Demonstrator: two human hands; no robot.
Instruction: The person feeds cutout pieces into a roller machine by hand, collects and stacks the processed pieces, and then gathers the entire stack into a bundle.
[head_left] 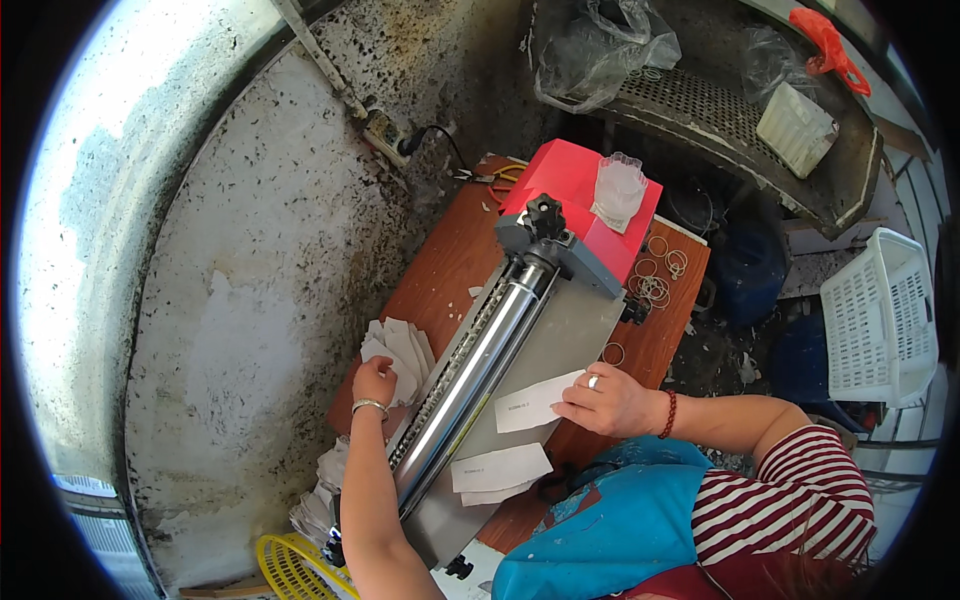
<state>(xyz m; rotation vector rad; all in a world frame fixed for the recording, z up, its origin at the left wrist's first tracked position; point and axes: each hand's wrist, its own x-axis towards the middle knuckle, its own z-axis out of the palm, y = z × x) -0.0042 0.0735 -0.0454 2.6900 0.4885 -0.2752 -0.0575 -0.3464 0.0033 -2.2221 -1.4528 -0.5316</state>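
Between the thumb and fingers of my right hand (610, 400), which wears a ring, is the end of a white printed strip (530, 403). The strip lies over the grey metal plate of a roller machine (490, 375). Nearer me on that plate rest a few more white strips (500, 470), overlapping. My left arm reaches past the shiny roller to its far left side. There my left hand (374, 384) has its fingers curled against a loose stack of white pieces (402, 345); the fingertips are partly hidden.
The machine has a red cover (560, 175) bearing a clear plastic cup-like piece (620, 190). Rubber bands (652, 288) and orange-handled pliers (500, 182) lie on the wooden table (430, 260). A yellow basket (290, 570), a white crate (880, 320) and a stained wall (240, 330) surround it.
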